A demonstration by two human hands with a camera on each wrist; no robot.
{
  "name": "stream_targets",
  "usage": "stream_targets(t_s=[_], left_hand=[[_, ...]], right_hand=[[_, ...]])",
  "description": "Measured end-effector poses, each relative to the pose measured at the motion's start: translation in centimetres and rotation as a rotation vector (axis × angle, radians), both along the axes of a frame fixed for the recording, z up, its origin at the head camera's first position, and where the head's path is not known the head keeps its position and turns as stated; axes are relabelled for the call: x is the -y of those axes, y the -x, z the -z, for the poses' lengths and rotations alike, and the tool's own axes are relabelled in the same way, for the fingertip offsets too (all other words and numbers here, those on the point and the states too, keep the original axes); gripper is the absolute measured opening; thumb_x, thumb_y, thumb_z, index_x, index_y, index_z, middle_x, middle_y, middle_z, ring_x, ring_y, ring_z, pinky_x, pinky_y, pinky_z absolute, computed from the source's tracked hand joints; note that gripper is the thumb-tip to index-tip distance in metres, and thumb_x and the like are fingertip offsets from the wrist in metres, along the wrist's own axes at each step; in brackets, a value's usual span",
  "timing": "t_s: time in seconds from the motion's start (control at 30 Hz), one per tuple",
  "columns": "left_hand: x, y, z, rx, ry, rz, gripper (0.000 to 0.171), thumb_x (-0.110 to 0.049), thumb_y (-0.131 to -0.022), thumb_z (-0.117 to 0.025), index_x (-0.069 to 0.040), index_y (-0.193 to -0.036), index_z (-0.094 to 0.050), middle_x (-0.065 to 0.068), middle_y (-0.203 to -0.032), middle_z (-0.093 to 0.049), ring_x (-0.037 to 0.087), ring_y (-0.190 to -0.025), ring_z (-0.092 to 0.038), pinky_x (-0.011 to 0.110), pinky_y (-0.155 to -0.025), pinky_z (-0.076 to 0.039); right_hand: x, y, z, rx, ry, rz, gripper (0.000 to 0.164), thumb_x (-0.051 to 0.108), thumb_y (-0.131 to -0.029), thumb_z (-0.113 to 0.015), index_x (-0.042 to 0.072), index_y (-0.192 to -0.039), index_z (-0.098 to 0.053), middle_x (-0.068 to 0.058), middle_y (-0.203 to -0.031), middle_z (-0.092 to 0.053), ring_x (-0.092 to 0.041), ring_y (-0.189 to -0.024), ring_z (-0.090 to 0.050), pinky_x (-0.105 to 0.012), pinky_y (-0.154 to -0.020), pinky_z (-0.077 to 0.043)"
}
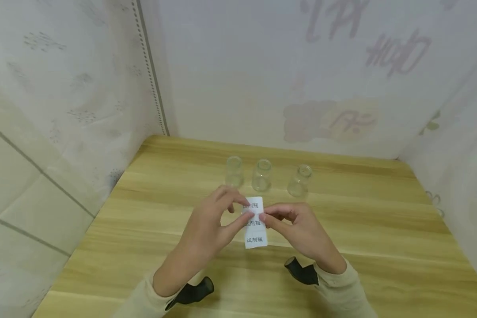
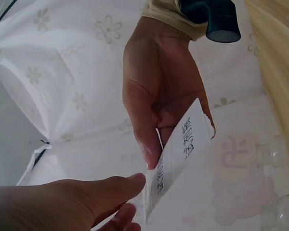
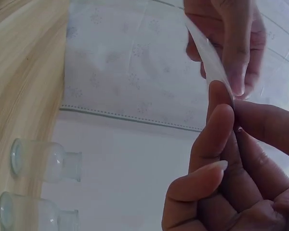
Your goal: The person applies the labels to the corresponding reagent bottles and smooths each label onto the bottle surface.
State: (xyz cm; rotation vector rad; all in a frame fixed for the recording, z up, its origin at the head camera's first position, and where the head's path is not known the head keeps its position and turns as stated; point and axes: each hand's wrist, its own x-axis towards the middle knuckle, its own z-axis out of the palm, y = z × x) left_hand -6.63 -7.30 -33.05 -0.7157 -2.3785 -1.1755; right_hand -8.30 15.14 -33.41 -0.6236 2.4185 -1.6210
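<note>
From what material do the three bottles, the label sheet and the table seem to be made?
Bottles: probably smooth clear glass; see-through, with pale rims.
Label sheet: likely matte white paper, thin at its edge.
Table: streaked grain suggests smooth wood or laminate.

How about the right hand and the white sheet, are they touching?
Touching: the right wrist view shows the right hand pinching the white sheet between thumb and finger.
</note>
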Motion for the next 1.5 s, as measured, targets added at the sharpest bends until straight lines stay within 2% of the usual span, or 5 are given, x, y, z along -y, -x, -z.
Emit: stream_targets(t_s=[0.17,0.77,1.03,1.3,1.5], left_hand=[[0.1,-0.3,-0.2,-0.109,0.081,-0.004,0.014,-0.016,-0.083,-0.089,-0.012,-0.091,-0.079,-0.005,-0.092,-0.072,0.010,-0.086,-0.065,0.027,-0.073,-0.056],[0.3,0.7,-0.5,-0.117,0.111,0.107,0.006,-0.010,-0.090,-0.082,-0.009,-0.095,-0.081,-0.004,-0.095,-0.076,0.012,-0.092,-0.067,0.028,-0.080,-0.055],[2.1,1.7,-0.4,-0.071,0.193,-0.070,0.008,-0.010,-0.093,-0.079,-0.007,-0.100,-0.078,0.000,-0.098,-0.074,0.018,-0.091,-0.069,0.032,-0.077,-0.057],[3.4,1.8,-0.3,-0.047,0.164,-0.170,0.007,-0.010,-0.094,-0.078,-0.006,-0.100,-0.077,0.001,-0.092,-0.072,0.022,-0.087,-0.068,0.038,-0.077,-0.055],[2.8,1.9,0.2,-0.041,0.205,-0.196,0.004,-0.008,-0.090,-0.080,-0.007,-0.092,-0.077,0.002,-0.087,-0.072,0.019,-0.081,-0.067,0.037,-0.072,-0.054]], right_hand=[[0.5,0.1,0.1,-0.043,0.014,-0.050,0.014,0.017,-0.100,-0.070,0.012,-0.107,-0.081,0.004,-0.102,-0.078,-0.017,-0.091,-0.068,-0.032,-0.081,-0.053],[0.3,0.7,0.3,-0.058,0.017,-0.100,0.012,0.016,-0.100,-0.071,0.013,-0.103,-0.082,0.005,-0.092,-0.078,-0.017,-0.091,-0.072,-0.033,-0.085,-0.056],[0.9,1.7,1.8,0.064,-0.063,-0.076,0.011,0.013,-0.098,-0.072,0.006,-0.099,-0.081,0.000,-0.088,-0.077,-0.017,-0.079,-0.072,-0.031,-0.076,-0.057],[2.8,2.5,6.2,0.320,-0.104,-0.245,0.014,0.005,-0.097,-0.071,0.001,-0.085,-0.077,-0.008,-0.082,-0.076,-0.031,-0.077,-0.074,-0.039,-0.072,-0.061],[2.9,2.0,6.5,0.106,-0.387,-0.070,0.013,0.014,-0.088,-0.083,0.005,-0.087,-0.075,0.001,-0.079,-0.070,-0.013,-0.069,-0.063,-0.030,-0.065,-0.053]])
